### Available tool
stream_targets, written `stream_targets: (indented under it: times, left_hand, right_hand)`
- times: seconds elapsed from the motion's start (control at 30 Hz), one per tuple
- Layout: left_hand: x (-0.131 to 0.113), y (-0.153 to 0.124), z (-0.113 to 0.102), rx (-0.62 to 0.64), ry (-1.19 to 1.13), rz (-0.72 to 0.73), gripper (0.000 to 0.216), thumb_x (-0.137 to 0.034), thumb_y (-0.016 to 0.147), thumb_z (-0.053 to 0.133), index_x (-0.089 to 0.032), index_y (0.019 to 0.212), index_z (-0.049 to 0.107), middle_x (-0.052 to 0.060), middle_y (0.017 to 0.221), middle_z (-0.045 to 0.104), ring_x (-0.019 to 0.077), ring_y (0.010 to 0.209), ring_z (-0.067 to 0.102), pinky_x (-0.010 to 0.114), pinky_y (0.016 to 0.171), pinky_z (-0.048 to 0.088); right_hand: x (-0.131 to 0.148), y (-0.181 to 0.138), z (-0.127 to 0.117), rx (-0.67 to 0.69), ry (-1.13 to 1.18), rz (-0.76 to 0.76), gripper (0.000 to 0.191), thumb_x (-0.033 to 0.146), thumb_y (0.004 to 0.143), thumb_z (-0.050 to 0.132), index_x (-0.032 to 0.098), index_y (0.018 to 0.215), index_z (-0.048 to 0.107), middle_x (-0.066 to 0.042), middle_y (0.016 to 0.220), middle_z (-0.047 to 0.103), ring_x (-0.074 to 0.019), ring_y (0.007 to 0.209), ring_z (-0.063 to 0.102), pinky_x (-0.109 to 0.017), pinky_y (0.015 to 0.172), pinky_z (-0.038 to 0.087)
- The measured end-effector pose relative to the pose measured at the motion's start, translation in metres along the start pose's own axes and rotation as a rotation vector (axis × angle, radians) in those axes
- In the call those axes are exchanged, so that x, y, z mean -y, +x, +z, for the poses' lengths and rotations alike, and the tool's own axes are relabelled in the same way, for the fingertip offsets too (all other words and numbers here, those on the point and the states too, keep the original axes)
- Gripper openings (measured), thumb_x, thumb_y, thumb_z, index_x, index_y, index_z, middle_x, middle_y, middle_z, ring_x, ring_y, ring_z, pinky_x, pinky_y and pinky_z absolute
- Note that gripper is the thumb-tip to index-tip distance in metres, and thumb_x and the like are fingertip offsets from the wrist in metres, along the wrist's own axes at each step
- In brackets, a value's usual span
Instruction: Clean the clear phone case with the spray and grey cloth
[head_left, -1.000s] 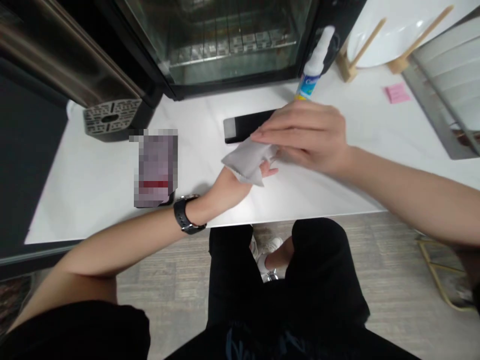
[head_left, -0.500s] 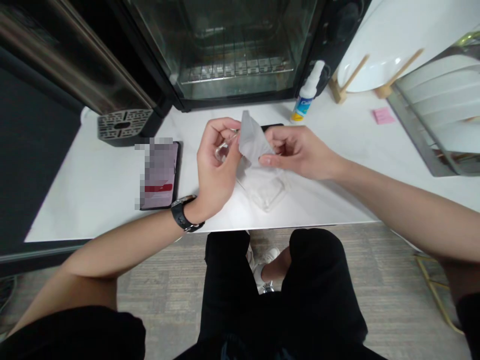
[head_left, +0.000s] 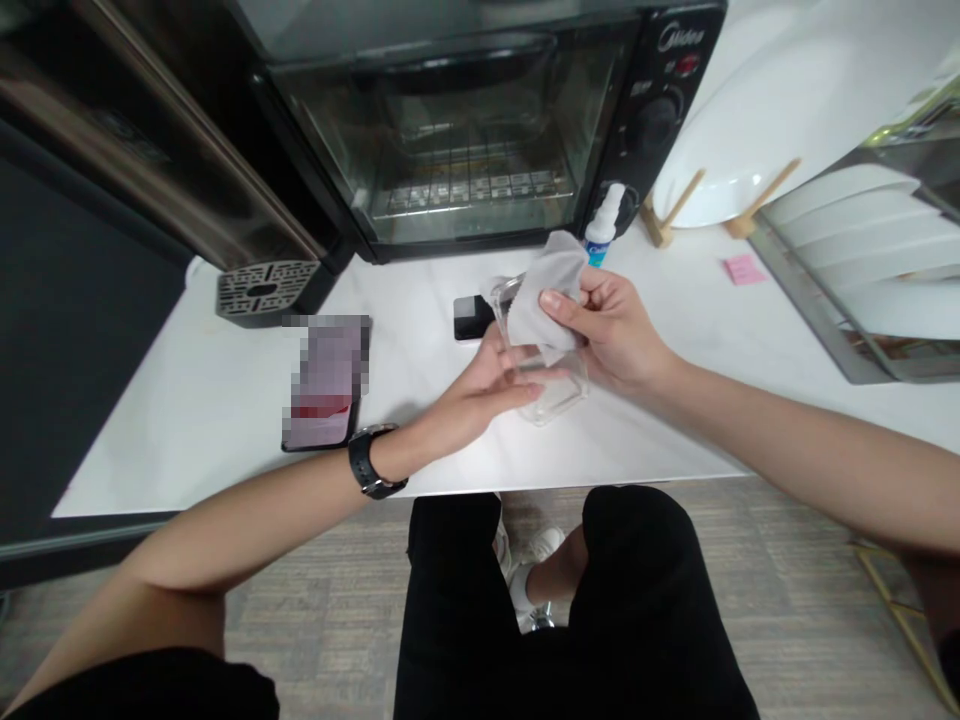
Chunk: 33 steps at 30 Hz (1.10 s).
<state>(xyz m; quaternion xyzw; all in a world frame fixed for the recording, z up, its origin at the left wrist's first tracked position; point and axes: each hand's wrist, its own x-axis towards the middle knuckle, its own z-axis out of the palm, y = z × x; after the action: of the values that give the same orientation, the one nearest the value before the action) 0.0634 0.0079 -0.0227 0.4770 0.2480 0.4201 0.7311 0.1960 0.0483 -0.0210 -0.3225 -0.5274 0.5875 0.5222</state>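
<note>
My left hand (head_left: 480, 390) grips a clear plastic case (head_left: 561, 402), which looks like a phone case. Its thumb lies on the near side and its fingers show through the plastic. My right hand (head_left: 619, 325) pinches a light grey wiping cloth (head_left: 546, 290) between thumb and fingers. The cloth lies over the upper part of the case and hides some of it. Just beyond my left fingers, a small black device (head_left: 470, 318) lies on the table, partly covered by the hand and case.
A phone (head_left: 324, 385) lies left of my hands on the white table (head_left: 420, 460). Behind stand a toaster oven (head_left: 472, 150) and a white spray bottle (head_left: 602, 225). A drip tray (head_left: 262, 288) is at left; a pink note (head_left: 742, 269) and a dish rack (head_left: 855, 340) are at right.
My left hand has moved lower and opened out along the case. My right hand has shifted right with the cloth, now over the case's upper part. The view has tilted up.
</note>
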Motion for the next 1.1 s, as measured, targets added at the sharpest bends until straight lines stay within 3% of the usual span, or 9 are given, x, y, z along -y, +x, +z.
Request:
stream_targets:
  times: [0.17, 0.3, 0.4, 0.63, 0.7, 0.83, 0.93, 1.0, 1.1]
  left_hand:
    - [-0.001, -0.002, 0.001, 0.037, -0.086, -0.095, 0.023, -0.015, 0.075, 0.031, -0.021, 0.097, 0.036, 0.003, 0.099, 0.047, 0.0207, 0.097, 0.041, 0.041, 0.087, 0.023]
    - [-0.008, 0.002, 0.000, 0.026, -0.179, -0.166, 0.024, -0.031, 0.077, 0.025, -0.025, 0.095, 0.040, 0.000, 0.095, 0.050, 0.0228, 0.086, 0.047, 0.044, 0.080, 0.029]
    - [-0.012, 0.003, 0.000, -0.027, -0.183, -0.183, 0.039, -0.046, 0.074, 0.018, -0.023, 0.089, 0.045, 0.003, 0.090, 0.052, 0.0234, 0.085, 0.047, 0.045, 0.079, 0.028]
    - [-0.009, 0.000, -0.006, 0.070, -0.144, -0.233, 0.054, -0.053, 0.070, 0.004, -0.022, 0.077, 0.048, 0.003, 0.083, 0.053, 0.0243, 0.081, 0.049, 0.045, 0.083, 0.022]
    - [-0.008, -0.001, -0.009, 0.102, -0.116, -0.250, 0.060, -0.057, 0.067, 0.002, -0.021, 0.074, 0.049, 0.004, 0.082, 0.054, 0.0247, 0.073, 0.051, 0.047, 0.079, 0.024]
    - [-0.013, -0.004, -0.008, 0.110, -0.146, -0.255, 0.065, -0.060, 0.064, -0.002, -0.023, 0.084, 0.048, 0.006, 0.084, 0.054, 0.0235, 0.062, 0.052, 0.050, 0.069, 0.030]
    - [-0.018, -0.005, -0.004, 0.116, -0.186, -0.286, 0.061, -0.059, 0.065, 0.001, -0.026, 0.098, 0.040, 0.006, 0.092, 0.052, 0.0227, 0.058, 0.052, 0.051, 0.066, 0.030]
    - [-0.019, -0.006, -0.002, 0.103, -0.208, -0.302, 0.059, -0.059, 0.066, 0.004, -0.027, 0.105, 0.034, 0.007, 0.096, 0.051, 0.0219, 0.056, 0.051, 0.051, 0.067, 0.029]
    - [-0.017, -0.005, -0.004, 0.071, -0.246, -0.297, 0.055, -0.056, 0.068, 0.007, -0.026, 0.106, 0.032, 0.007, 0.098, 0.050, 0.0214, 0.056, 0.051, 0.051, 0.069, 0.028]
  right_hand:
    - [-0.001, 0.005, -0.004, -0.059, -0.096, 0.023, 0.027, 0.042, 0.068, 0.042, 0.017, 0.067, 0.051, 0.001, 0.054, 0.053, -0.0108, 0.047, 0.048, -0.021, 0.036, 0.036]
    - [-0.004, 0.009, -0.005, -0.005, 0.037, 0.081, 0.033, 0.046, 0.072, 0.032, 0.019, 0.078, 0.050, -0.001, 0.060, 0.055, -0.0109, 0.045, 0.048, -0.021, 0.032, 0.034]
    - [-0.005, 0.010, -0.006, 0.027, 0.060, 0.114, 0.031, 0.045, 0.072, 0.032, 0.021, 0.079, 0.049, 0.000, 0.067, 0.056, -0.0094, 0.043, 0.047, -0.021, 0.032, 0.034]
    - [-0.007, 0.016, -0.015, -0.159, -0.141, -0.130, 0.021, 0.031, 0.068, 0.047, 0.016, 0.082, 0.049, -0.001, 0.082, 0.054, -0.0121, 0.071, 0.050, -0.025, 0.062, 0.041]
    - [-0.006, 0.019, -0.018, -0.133, -0.223, -0.184, 0.017, 0.027, 0.067, 0.049, 0.015, 0.079, 0.050, -0.001, 0.079, 0.054, -0.0123, 0.071, 0.049, -0.025, 0.064, 0.040]
    - [-0.002, 0.022, -0.023, -0.056, -0.385, -0.226, 0.012, 0.026, 0.066, 0.050, 0.016, 0.071, 0.054, 0.001, 0.069, 0.054, -0.0110, 0.062, 0.048, -0.022, 0.054, 0.038]
    - [-0.003, 0.022, -0.028, -0.027, -0.449, -0.162, 0.018, 0.030, 0.068, 0.046, 0.015, 0.063, 0.054, 0.002, 0.055, 0.051, -0.0088, 0.048, 0.044, -0.020, 0.041, 0.033]
    - [-0.004, 0.023, -0.030, 0.002, -0.440, -0.104, 0.022, 0.033, 0.069, 0.045, 0.015, 0.059, 0.054, 0.003, 0.048, 0.048, -0.0077, 0.042, 0.041, -0.020, 0.036, 0.029]
    - [-0.001, 0.024, -0.027, 0.069, -0.335, -0.053, 0.019, 0.033, 0.068, 0.046, 0.016, 0.066, 0.054, 0.002, 0.056, 0.052, -0.0097, 0.048, 0.047, -0.021, 0.041, 0.035]
